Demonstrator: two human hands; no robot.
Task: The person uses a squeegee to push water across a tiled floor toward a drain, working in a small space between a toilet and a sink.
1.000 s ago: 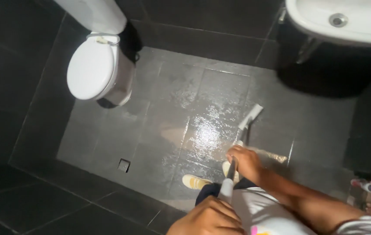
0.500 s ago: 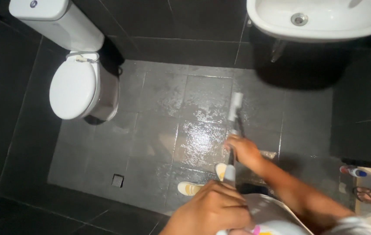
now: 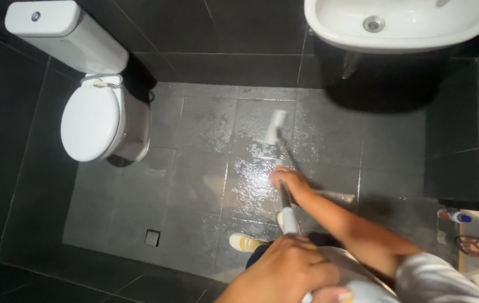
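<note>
Long-handled scrub brush [image 3: 276, 128] reaches across the wet grey floor tiles [image 3: 194, 185], between the toilet [image 3: 90, 120] and the washbasin [image 3: 397, 22]. Right hand [image 3: 288, 180] clasps the shaft midway; left hand [image 3: 284, 269] grips its upper end. Even downward pressure and short overlapping strokes probably scrub best.

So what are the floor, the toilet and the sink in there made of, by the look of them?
Floor: dark grey stone-look tiles with grout lines, glossy where wet.
Toilet: white, smooth and shiny, probably glazed ceramic; the lid could be plastic.
Sink: the same glossy white, likely ceramic, with a metal drain.
</note>
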